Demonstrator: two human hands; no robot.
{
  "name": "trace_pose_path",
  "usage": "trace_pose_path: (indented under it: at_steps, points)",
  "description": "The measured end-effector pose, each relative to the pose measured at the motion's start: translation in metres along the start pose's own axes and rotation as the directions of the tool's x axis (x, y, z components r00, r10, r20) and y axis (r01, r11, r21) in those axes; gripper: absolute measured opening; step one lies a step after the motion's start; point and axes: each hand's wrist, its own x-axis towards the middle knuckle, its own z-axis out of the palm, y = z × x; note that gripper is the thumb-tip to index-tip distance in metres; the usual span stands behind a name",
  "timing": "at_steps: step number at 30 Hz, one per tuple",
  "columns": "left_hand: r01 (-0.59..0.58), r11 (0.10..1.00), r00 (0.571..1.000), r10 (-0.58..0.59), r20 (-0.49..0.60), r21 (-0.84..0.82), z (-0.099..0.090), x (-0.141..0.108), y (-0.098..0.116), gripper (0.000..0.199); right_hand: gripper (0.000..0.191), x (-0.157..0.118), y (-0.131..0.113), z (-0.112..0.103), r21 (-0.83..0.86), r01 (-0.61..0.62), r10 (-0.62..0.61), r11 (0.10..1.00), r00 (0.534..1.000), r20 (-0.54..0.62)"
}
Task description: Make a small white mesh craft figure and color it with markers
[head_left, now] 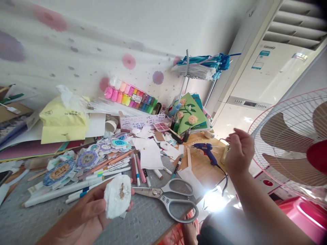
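My left hand [93, 206] is closed around a white crumpled disc [116, 197] with a rough brown patch near its middle, held up above the grey table mat. The disc looks like layered paper or soft clay; I cannot tell which. Just right of it lie large silver scissors [167, 197], blades pointing left toward my fingers. My right hand [239, 151] is raised off the table's right edge, fingers curled together. What it pinches, if anything, is too small to make out. A blue hot glue gun [207, 151] rests on the table left of that hand.
Rosettes of layered paper [60, 172], markers [112, 168] and white paper sheets [150, 156] crowd the table. Behind them are a yellow bag [63, 119] and coloured clay packs [131, 97]. A caged fan [291, 136] stands close on the right.
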Motion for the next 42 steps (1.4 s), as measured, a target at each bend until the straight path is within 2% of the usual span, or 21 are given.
trace_pose_path:
  at_steps: [1, 2, 4, 6, 8, 10, 13, 15, 18, 20, 22, 23, 25, 27, 28, 30, 32, 35, 39, 42]
  points:
    - [-0.002, 1.0, 1.0, 0.002, 0.024, 0.004, 0.004, -0.001, 0.001, 0.042, 0.034, -0.005, -0.01, 0.01, -0.019, 0.043, -0.042, 0.999, 0.995, 0.089]
    - [-0.006, 1.0, 0.999, 0.006, 0.047, 0.004, 0.008, -0.001, 0.002, 0.038, 0.029, -0.009, -0.017, 0.024, -0.035, 0.087, -0.077, 0.996, 0.97, 0.23]
    - [-0.029, 0.999, 0.997, 0.03, 0.067, -0.015, 0.016, -0.003, 0.004, 0.031, 0.023, -0.016, -0.024, 0.058, -0.053, 0.161, -0.112, 0.986, 0.851, 0.513]
    - [-0.049, 0.997, 0.998, 0.051, 0.047, -0.053, 0.02, -0.004, 0.006, 0.029, 0.026, -0.018, -0.021, 0.095, -0.104, 0.195, -0.076, 0.975, 0.739, 0.67]
    - [-0.05, 0.996, 0.998, 0.053, 0.035, -0.076, 0.022, -0.004, 0.006, 0.03, 0.029, -0.017, -0.012, 0.125, -0.16, 0.221, -0.024, 0.962, 0.652, 0.758]
    - [-0.057, 0.993, 0.997, 0.061, 0.041, -0.101, 0.021, -0.004, 0.007, 0.03, 0.03, -0.014, -0.003, 0.144, -0.193, 0.253, 0.011, 0.948, 0.582, 0.813]
    - [-0.082, 0.977, 0.996, 0.087, 0.02, -0.196, 0.018, -0.002, 0.008, 0.026, 0.03, -0.013, 0.005, 0.155, -0.214, 0.288, 0.034, 0.933, 0.521, 0.853]
    - [-0.099, 0.963, 0.995, 0.1, -0.007, -0.252, 0.017, -0.001, 0.009, 0.024, 0.029, -0.014, 0.005, 0.157, -0.219, 0.292, 0.04, 0.931, 0.516, 0.856]
    - [-0.118, 0.953, 0.993, 0.119, -0.015, -0.278, 0.017, -0.001, 0.009, 0.025, 0.028, -0.012, -0.002, 0.155, -0.207, 0.266, 0.032, 0.942, 0.541, 0.84]
    - [-0.142, 0.949, 0.99, 0.143, -0.018, -0.281, 0.019, 0.0, 0.01, 0.028, 0.028, -0.011, -0.015, 0.147, -0.179, 0.237, 0.013, 0.955, 0.569, 0.822]
    - [-0.173, 0.951, 0.985, 0.168, -0.043, -0.254, 0.021, 0.001, 0.01, 0.03, 0.033, -0.012, -0.037, 0.133, -0.095, 0.218, -0.044, 0.971, 0.559, 0.828]
    - [-0.187, 0.954, 0.982, 0.178, -0.057, -0.235, 0.022, 0.001, 0.011, 0.031, 0.035, -0.014, -0.051, 0.124, -0.024, 0.216, -0.095, 0.976, 0.521, 0.848]
    - [-0.2, 0.96, 0.979, 0.188, -0.075, -0.197, 0.025, 0.001, 0.012, 0.031, 0.038, -0.024, -0.084, 0.103, 0.127, 0.215, -0.206, 0.968, 0.399, 0.893]
    - [-0.191, 0.968, 0.981, 0.182, -0.068, -0.161, 0.028, 0.001, 0.012, 0.032, 0.04, -0.038, -0.115, 0.084, 0.272, 0.224, -0.322, 0.936, 0.23, 0.918]
    - [-0.181, 0.974, 0.983, 0.174, -0.057, -0.139, 0.029, 0.0, 0.012, 0.033, 0.04, -0.045, -0.128, 0.077, 0.301, 0.215, -0.341, 0.929, 0.182, 0.922]
    - [-0.161, 0.983, 0.987, 0.159, -0.024, -0.089, 0.031, -0.001, 0.011, 0.033, 0.038, -0.055, -0.146, 0.068, 0.322, 0.191, -0.349, 0.927, 0.128, 0.928]
    - [-0.155, 0.987, 0.988, 0.156, 0.011, -0.046, 0.034, -0.002, 0.01, 0.035, 0.037, -0.061, -0.153, 0.066, 0.312, 0.158, -0.332, 0.937, 0.115, 0.936]
    - [-0.158, 0.987, 0.987, 0.158, 0.041, -0.004, 0.037, -0.003, 0.008, 0.033, 0.036, -0.065, -0.153, 0.069, 0.313, 0.044, -0.316, 0.949, 0.143, 0.938]
    - [-0.155, 0.988, 0.987, 0.155, 0.037, -0.016, 0.037, -0.003, 0.007, 0.031, 0.029, -0.072, -0.147, 0.074, 0.333, -0.256, -0.288, 0.908, 0.197, 0.937]
    - [-0.135, 0.991, 0.99, 0.135, 0.031, -0.02, 0.037, -0.003, 0.008, 0.033, 0.033, -0.079, -0.146, 0.075, 0.273, -0.542, -0.221, 0.795, 0.16, 0.962]
